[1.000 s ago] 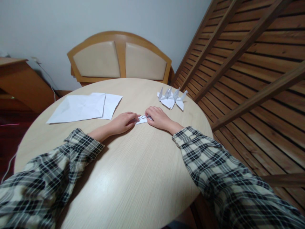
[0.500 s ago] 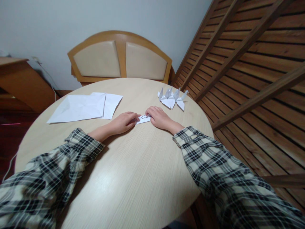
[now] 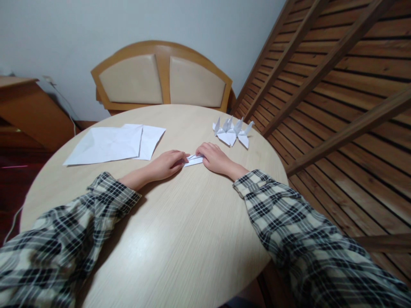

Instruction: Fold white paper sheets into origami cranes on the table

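Observation:
A small folded piece of white paper [image 3: 193, 161] lies on the round table [image 3: 180, 239] between my hands. My left hand [image 3: 167, 164] grips its left end, thumb and fingers closed on the edge. At the opposite end, my right hand [image 3: 215, 157] has its fingers curled over the paper and covers part of it. Several white origami cranes [image 3: 231, 132] stand in a cluster just beyond my right hand. Folds beneath my fingers are hidden.
White paper sheets [image 3: 109, 143] lie overlapping on the table's left side. Behind the table is a wooden headboard [image 3: 166, 77] with cream panels. Slatted wood [image 3: 337, 107] rises on the right, and a brown wooden desk [image 3: 28, 107] stands at the left.

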The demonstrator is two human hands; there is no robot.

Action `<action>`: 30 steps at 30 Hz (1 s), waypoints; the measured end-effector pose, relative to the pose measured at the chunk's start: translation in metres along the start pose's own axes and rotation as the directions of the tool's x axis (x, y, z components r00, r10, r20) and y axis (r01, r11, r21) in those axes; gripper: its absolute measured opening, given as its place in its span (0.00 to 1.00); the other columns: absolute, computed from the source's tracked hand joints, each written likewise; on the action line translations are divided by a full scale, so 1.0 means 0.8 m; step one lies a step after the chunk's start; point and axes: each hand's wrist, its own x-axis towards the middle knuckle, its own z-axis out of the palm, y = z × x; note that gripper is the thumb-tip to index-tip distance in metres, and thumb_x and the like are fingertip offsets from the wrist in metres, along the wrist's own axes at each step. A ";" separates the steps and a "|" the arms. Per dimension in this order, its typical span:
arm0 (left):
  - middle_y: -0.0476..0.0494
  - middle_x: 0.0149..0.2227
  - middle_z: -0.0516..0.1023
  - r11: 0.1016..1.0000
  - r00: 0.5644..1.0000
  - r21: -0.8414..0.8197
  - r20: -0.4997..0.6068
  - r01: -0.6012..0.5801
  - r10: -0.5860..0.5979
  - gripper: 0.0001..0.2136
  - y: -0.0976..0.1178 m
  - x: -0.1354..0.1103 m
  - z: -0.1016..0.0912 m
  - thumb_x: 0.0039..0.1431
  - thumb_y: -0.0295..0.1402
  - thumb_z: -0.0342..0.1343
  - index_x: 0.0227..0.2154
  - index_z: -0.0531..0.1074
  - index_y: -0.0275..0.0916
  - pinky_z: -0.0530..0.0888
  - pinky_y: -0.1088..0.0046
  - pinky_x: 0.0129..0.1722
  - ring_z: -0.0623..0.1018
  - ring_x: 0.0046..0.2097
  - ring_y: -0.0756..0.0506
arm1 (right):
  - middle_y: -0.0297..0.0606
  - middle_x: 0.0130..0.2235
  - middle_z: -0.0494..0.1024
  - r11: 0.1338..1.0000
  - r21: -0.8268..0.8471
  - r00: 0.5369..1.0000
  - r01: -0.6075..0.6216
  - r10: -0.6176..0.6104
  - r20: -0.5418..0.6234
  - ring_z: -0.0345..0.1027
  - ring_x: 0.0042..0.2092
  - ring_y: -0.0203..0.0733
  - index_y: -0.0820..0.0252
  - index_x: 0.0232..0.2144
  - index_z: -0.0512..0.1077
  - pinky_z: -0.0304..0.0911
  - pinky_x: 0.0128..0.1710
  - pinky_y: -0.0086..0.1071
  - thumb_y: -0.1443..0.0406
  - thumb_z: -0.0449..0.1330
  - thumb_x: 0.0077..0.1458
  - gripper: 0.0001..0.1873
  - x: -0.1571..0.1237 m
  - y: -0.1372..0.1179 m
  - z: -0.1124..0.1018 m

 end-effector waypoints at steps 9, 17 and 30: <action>0.37 0.50 0.77 1.000 1.000 0.015 0.001 -0.003 0.003 0.09 0.000 0.000 0.000 0.62 0.28 0.47 0.42 0.69 0.39 0.71 0.56 0.53 0.75 0.51 0.41 | 0.44 0.44 0.71 1.000 -0.014 1.000 -0.003 0.003 0.018 0.60 0.49 0.48 0.59 0.40 0.69 0.55 0.49 0.41 0.75 0.49 0.51 0.16 0.000 -0.001 -0.001; 0.36 0.50 0.77 1.000 1.000 0.007 -0.008 -0.008 0.008 0.09 -0.001 0.000 0.001 0.62 0.28 0.47 0.41 0.70 0.38 0.71 0.56 0.53 0.75 0.51 0.40 | 0.44 0.44 0.72 1.000 -0.020 1.000 -0.002 0.002 -0.005 0.61 0.47 0.48 0.59 0.40 0.69 0.55 0.48 0.40 0.75 0.49 0.51 0.16 0.000 -0.002 -0.001; 0.37 0.46 0.78 0.996 1.000 0.084 -0.006 -0.005 0.005 0.09 0.000 0.001 0.001 0.62 0.27 0.48 0.42 0.71 0.37 0.72 0.60 0.50 0.76 0.48 0.41 | 0.43 0.44 0.73 0.999 -0.047 1.000 0.007 -0.008 -0.023 0.61 0.48 0.48 0.59 0.42 0.71 0.53 0.49 0.41 0.74 0.51 0.53 0.16 -0.001 -0.002 -0.001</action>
